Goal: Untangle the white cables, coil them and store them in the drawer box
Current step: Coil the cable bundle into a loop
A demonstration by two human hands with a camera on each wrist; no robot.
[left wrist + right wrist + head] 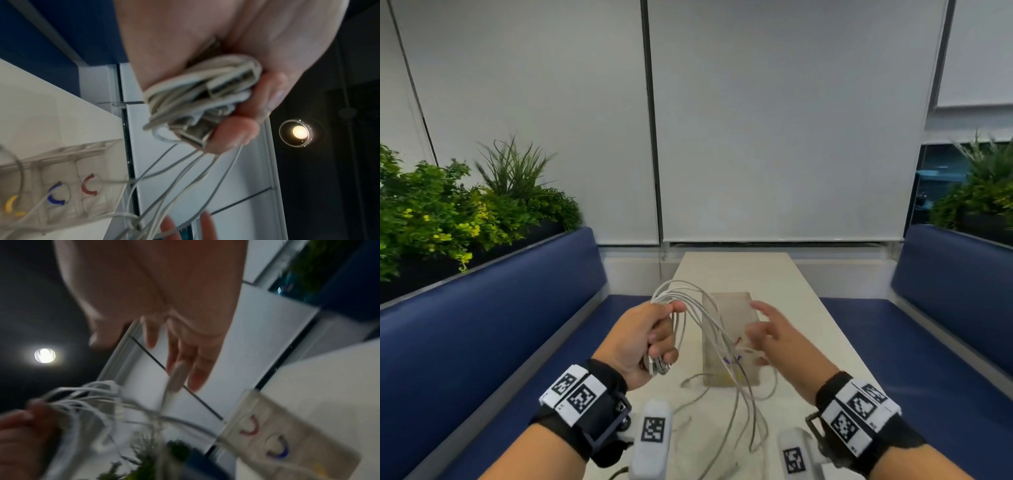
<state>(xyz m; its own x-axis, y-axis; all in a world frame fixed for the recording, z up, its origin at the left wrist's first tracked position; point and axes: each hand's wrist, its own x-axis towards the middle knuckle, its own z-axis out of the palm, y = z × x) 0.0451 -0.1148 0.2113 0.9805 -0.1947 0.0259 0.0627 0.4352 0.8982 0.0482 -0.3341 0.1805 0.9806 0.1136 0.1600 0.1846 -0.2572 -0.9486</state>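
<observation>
My left hand (661,337) is raised over the table's left side and grips a coiled bundle of white cables (195,97) with metal plugs in its fist. Loops of the white cables (688,298) arch above the fist, and several loose strands hang down onto the table. My right hand (767,332) hovers with fingers spread in front of the translucent drawer box (729,308). A white cable plug (176,378) lies against its straight fingers (197,369); the blur hides whether any finger holds the plug. The drawer box (61,178) has red, blue and yellow handles.
The narrow white table (739,270) runs away from me between two blue benches (500,325) (945,308). Green planters (448,212) stand behind the benches. Grey blinds close the far end.
</observation>
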